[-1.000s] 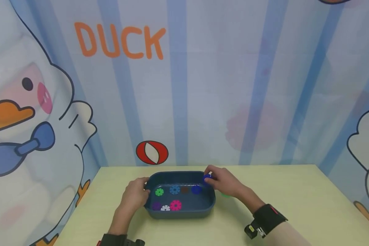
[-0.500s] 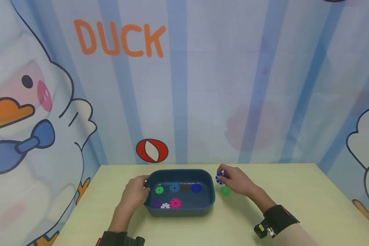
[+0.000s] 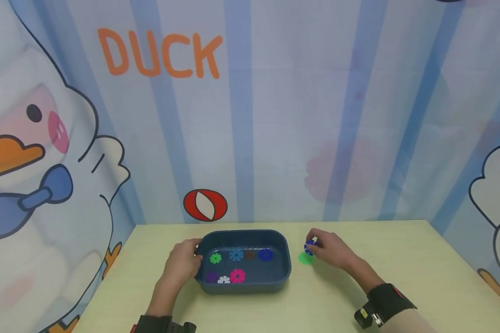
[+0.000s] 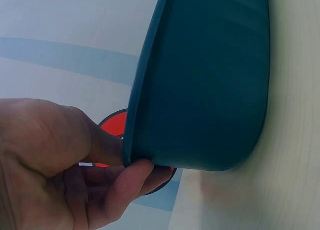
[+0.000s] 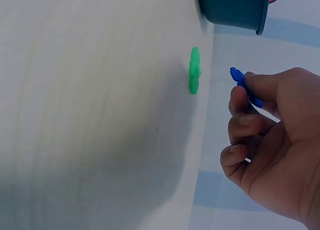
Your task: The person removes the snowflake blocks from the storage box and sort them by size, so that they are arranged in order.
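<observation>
My left hand (image 3: 181,261) grips the left end of a dark blue-green plastic tray (image 3: 246,288) by its rim. In the left wrist view, thumb and fingers (image 4: 127,182) hold the corner of that rim. My right hand (image 3: 333,250), to the right of the tray, pinches a blue notched plastic disc (image 5: 254,98) between thumb and finger. The blue piece is tilted on edge, above the table. Just below and left of it lies a green disc (image 3: 305,259) on the table, seen nearly edge-on in the right wrist view.
Inside the tray lie several notched discs, among them a green one (image 3: 215,258), a light blue one (image 3: 236,255), a pink one (image 3: 237,276) and a white one (image 3: 223,280). A pale yellow table (image 3: 375,259) reaches back to a printed curtain (image 3: 275,115).
My right hand has moved right, from the tray's right rim to beside the green disc, carrying the blue disc. The left hand and the tray stay where they were.
</observation>
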A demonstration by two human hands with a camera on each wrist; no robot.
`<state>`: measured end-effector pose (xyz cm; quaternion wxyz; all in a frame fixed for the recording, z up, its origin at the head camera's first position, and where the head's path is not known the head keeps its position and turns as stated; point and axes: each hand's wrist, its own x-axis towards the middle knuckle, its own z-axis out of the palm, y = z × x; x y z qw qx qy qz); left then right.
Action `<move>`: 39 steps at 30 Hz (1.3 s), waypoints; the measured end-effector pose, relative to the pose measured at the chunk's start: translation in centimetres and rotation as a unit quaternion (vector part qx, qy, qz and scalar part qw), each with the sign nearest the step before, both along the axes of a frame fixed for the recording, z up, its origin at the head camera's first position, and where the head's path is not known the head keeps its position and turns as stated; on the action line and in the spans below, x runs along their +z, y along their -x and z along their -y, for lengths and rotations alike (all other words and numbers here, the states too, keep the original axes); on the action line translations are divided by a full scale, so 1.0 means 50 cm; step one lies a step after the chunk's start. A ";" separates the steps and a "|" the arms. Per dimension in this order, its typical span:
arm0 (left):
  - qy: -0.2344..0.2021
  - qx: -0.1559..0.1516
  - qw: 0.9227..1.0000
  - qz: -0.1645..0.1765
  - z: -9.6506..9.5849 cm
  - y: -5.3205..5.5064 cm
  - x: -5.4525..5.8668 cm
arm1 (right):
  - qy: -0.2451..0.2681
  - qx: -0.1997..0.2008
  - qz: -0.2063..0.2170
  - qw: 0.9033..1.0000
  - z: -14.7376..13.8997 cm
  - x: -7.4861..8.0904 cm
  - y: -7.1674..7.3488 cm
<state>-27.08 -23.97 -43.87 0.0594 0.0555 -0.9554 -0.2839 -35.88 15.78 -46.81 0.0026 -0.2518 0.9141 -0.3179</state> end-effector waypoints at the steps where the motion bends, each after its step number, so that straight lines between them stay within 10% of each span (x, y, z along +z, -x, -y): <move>1: 0.000 -0.001 1.000 0.000 0.000 0.000 0.000 | -0.002 -0.003 0.002 1.000 -0.004 -0.002 0.001; 39: 0.006 0.003 1.000 0.005 0.001 0.000 0.001 | -0.135 -0.080 -0.025 0.987 -0.021 -0.032 -0.007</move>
